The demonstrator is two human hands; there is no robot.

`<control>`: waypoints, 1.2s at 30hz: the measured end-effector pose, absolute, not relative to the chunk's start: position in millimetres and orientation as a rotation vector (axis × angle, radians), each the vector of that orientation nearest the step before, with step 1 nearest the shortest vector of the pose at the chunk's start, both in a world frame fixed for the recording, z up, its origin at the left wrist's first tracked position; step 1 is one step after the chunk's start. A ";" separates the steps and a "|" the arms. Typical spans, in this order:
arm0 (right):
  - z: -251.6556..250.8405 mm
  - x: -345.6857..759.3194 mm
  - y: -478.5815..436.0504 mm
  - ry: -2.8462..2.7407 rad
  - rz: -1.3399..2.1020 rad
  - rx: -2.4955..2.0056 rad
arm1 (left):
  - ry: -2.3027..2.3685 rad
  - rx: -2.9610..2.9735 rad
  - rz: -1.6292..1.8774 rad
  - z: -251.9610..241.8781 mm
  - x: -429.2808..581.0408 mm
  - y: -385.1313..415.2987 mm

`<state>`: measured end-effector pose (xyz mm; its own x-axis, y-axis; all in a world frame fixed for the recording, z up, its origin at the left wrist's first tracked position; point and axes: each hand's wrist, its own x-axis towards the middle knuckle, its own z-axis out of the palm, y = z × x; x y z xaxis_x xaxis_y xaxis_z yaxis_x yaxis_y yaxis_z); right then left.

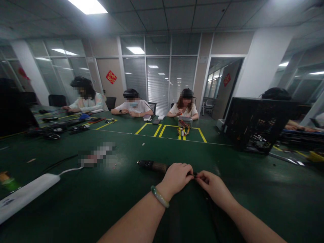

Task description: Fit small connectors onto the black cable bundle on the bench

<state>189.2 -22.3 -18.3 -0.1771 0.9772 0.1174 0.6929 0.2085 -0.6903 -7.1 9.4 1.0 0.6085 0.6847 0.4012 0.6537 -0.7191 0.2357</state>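
Observation:
A dark, pen-shaped power tool that looks like an electric screwdriver (158, 167) lies on the green table, its metal tip pointing left. My left hand (176, 177), with a green bangle at the wrist, is closed over the tool's rear end. Just right of it, my right hand (215, 187) pinches the end of a black cable (208, 200) with thumb and forefinger. The fingertips of both hands nearly meet, and the small part between them is mostly hidden. From there the cable runs down toward me, between my forearms.
A white power strip (30, 195) lies at left. A black computer case (253, 125) stands at right. Across the green table (121, 199) sit several people; one handles a grey box with coloured wires (185, 122). Black parts (54, 128) lie at far left.

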 end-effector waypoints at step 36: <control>-15.7 189.0 -22.9 -1.908 0.769 -1.564 | 1.101 2.763 0.713 3.4 -10.2 8.9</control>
<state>189.0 -22.9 -15.7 -0.1717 0.9835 0.0579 0.6686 0.1595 -0.7263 -10.2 8.9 3.4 0.6327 0.6686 0.3907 0.6299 -0.7378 0.2426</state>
